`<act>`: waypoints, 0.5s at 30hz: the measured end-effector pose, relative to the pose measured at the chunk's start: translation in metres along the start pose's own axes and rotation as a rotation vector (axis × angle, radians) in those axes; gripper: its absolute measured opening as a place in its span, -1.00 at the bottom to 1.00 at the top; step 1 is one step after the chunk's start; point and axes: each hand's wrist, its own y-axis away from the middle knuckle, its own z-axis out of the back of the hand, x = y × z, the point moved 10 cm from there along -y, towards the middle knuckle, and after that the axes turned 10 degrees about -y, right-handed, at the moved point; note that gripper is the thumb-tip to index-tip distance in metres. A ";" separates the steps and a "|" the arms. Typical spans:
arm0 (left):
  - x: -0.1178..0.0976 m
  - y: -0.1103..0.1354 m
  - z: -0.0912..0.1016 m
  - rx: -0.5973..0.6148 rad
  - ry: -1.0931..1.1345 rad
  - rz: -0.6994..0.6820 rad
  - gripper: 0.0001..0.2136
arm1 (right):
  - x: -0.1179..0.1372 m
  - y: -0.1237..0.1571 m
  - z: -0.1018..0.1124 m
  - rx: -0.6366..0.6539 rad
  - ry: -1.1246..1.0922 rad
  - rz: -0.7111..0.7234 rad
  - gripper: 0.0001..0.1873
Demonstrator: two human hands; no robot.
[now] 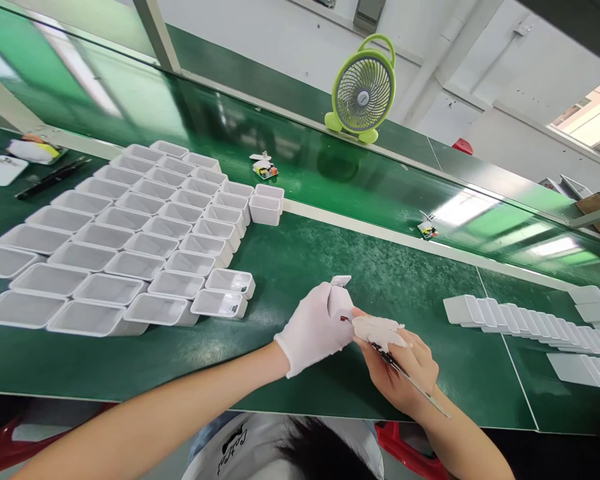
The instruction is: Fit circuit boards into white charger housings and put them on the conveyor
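Observation:
My left hand [314, 328] wears a white glove and is closed around a small white plastic piece [341, 303], with a flat pale tab [341, 281] showing above it. A tiny reddish part [345, 319] shows at the piece's right side. Bare except for a crumpled white patch [380, 331] over the fingers, my right hand [413, 367] grips a thin, dark-handled tool [415, 383]. Its front end reaches toward the reddish part; its flat pale rear end points down to the right. I cannot tell the tool's exact kind or whether its tip touches.
Rows of open white plastic boxes [125, 217] cover the bench's left side. Overlapping white flat pieces [525, 320] lie at right. Small circuit boards [266, 168] sit beyond the pale strip. A green fan [363, 93] stands behind. A black tool [53, 179] lies far left.

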 end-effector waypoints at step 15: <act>-0.008 0.005 0.010 0.012 -0.153 -0.008 -0.68 | 0.022 -0.008 -0.007 0.078 -0.108 0.185 -0.76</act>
